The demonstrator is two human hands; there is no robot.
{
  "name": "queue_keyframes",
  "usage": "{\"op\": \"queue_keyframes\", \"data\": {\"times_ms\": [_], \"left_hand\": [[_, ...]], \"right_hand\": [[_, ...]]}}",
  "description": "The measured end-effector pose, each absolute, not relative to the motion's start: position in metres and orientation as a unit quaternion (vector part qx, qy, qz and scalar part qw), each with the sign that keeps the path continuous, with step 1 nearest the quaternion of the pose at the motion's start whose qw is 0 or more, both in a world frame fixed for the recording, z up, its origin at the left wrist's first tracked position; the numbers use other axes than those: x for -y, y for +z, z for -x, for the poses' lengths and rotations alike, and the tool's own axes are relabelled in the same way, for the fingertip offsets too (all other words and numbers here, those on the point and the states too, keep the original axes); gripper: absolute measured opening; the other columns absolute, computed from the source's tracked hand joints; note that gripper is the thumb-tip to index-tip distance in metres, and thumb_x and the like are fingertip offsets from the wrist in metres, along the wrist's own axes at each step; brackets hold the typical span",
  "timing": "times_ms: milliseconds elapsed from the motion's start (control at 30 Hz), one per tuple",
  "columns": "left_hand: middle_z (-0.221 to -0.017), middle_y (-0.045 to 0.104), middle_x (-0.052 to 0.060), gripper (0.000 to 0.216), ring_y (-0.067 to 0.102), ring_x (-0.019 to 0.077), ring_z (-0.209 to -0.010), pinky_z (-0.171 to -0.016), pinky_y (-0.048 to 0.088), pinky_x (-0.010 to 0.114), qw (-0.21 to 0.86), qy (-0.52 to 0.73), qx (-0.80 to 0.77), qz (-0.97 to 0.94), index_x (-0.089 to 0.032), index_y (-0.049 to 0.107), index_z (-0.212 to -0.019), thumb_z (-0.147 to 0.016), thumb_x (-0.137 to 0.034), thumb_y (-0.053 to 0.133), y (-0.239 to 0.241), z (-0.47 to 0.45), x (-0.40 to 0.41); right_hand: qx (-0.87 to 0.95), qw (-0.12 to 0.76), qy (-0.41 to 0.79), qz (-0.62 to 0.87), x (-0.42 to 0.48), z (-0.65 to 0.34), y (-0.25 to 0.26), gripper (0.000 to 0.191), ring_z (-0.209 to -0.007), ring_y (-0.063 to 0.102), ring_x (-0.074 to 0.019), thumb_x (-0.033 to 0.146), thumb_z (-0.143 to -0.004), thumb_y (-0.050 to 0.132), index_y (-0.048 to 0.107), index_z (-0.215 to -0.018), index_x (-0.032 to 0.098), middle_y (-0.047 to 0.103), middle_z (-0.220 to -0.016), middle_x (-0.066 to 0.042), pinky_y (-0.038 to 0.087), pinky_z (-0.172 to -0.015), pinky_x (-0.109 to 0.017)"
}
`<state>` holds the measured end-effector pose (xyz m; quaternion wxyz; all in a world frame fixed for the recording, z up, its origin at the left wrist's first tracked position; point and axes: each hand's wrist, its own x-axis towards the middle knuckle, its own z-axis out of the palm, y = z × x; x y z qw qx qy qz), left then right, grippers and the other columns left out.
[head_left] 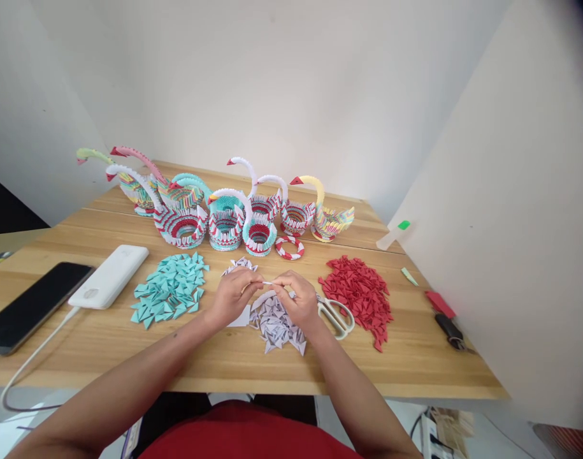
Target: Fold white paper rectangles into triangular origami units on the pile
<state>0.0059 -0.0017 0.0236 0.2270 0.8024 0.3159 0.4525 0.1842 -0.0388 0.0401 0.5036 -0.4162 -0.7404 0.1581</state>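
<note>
My left hand (234, 294) and my right hand (298, 299) meet over the middle of the wooden table (129, 357). Both pinch a small white folded paper piece (268, 283) between their fingertips. Directly under them lies a pile of white folded paper triangles (275, 325), with a few more white ones (242, 263) just beyond my left hand. A pile of teal triangles (171, 288) lies to the left and a pile of red triangles (360, 294) to the right. White-handled scissors (338, 315) lie beside my right hand.
A row of modular paper swans (224, 217) and a red-white paper ring (290, 247) stand at the back. A white power bank (109, 275) and a black phone (33, 306) lie left, joined by a cable. A cutter (446, 322) lies near the right wall.
</note>
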Motion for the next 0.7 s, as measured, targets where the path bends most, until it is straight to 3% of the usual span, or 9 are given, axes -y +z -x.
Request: {"op": "queue_keyframes", "data": {"times_ms": [267, 567, 700], "left_hand": [[-0.075, 0.066, 0.004, 0.016, 0.058, 0.0162, -0.072, -0.068, 0.041, 0.027, 0.222, 0.462, -0.325, -0.795, -0.017, 0.063, -0.083, -0.090, -0.026, 0.051, 0.0204, -0.0059, 0.0019], [-0.074, 0.067, 0.006, 0.019, 0.058, 0.0177, -0.073, -0.072, 0.041, 0.030, 0.206, 0.464, -0.303, -0.807, -0.018, 0.065, -0.079, -0.089, -0.027, 0.052, 0.0216, -0.0054, -0.0022], [-0.075, 0.068, 0.006, 0.017, 0.060, 0.0179, -0.074, -0.072, 0.043, 0.030, 0.279, 0.479, -0.325, -0.766, -0.018, 0.067, -0.079, -0.086, -0.030, 0.057, 0.0219, -0.0065, -0.0006]], "right_hand": [[0.749, 0.509, 0.147, 0.399, 0.0373, -0.1852, 0.0399, 0.008, -0.073, 0.060, -0.0160, 0.023, -0.088, 0.055, 0.063, -0.086, 0.021, 0.066, -0.077, -0.003, 0.047, -0.069, -0.030], [0.709, 0.536, 0.221, 0.401, 0.0367, -0.1846, 0.0356, 0.008, -0.076, 0.063, -0.0160, 0.024, -0.085, 0.058, 0.065, -0.087, 0.021, 0.067, -0.080, -0.003, 0.050, -0.072, -0.030], [0.680, 0.539, 0.264, 0.421, 0.0349, -0.1839, 0.0318, 0.008, -0.073, 0.064, -0.0158, 0.027, -0.084, 0.060, 0.065, -0.084, 0.020, 0.067, -0.079, -0.003, 0.052, -0.070, -0.029]]}}
